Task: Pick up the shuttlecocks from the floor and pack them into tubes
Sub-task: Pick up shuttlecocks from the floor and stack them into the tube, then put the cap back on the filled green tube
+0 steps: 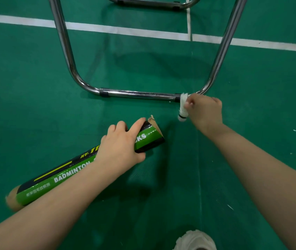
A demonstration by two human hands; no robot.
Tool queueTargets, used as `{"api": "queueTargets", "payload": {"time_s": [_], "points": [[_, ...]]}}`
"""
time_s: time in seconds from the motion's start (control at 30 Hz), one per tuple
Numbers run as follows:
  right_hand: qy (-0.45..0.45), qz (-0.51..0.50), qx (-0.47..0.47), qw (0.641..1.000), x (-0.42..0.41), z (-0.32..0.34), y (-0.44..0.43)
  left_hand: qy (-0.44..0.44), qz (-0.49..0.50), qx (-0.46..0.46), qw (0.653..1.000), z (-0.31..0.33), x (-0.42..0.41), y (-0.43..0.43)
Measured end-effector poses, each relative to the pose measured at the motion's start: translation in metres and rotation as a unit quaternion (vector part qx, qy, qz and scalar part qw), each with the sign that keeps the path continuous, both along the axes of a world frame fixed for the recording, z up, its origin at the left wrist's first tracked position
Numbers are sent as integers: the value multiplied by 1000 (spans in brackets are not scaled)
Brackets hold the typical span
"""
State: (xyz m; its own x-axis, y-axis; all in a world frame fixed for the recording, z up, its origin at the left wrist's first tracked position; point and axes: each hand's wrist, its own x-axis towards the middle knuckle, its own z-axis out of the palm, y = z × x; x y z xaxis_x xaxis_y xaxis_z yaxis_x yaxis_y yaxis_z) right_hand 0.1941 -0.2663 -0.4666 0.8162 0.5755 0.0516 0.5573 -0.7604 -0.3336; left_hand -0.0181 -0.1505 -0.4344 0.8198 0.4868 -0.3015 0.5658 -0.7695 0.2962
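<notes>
- Here, the left hand (122, 143) grips the green-and-black tube (57, 177) near its open end, below the metal frame (138, 93).
- The right hand (206, 112) pinches a white shuttlecock (183, 107), cork down, just beside the frame's right corner.
- A white shoe (196, 239) sits well below the frame.

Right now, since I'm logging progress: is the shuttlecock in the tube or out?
Out. The right hand pinches the shuttlecock by its feathers, apart from the tube that the left hand holds.
</notes>
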Motion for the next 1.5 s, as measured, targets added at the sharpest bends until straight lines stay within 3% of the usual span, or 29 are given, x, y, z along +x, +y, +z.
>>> {"api": "queueTargets", "payload": {"time_s": [0.03,0.1,0.37,0.57,0.9,1.03,1.23,1.5], "points": [[93,-60,117,987,-6,12,-3,-4,4,-1,1000,2,-1,1],[241,-128,290,917,-27,33,-8,-13,10,-3,1000,6,-2,1],[345,-84,383,853,-84,58,-21,-49,19,-7,999,23,-14,-6],[407,57,311,857,-105,71,-12,-68,27,-9,997,33,-18,-7],[536,231,87,807,-105,107,-9,-98,6,4,995,52,-29,-13],[478,282,23,832,-108,129,4,-124,11,-6,992,67,-32,-13],[261,256,126,922,-111,188,38,-236,45,-51,969,118,-19,16],[46,244,247,937,-105,283,103,-333,45,-38,941,216,3,78]]}}
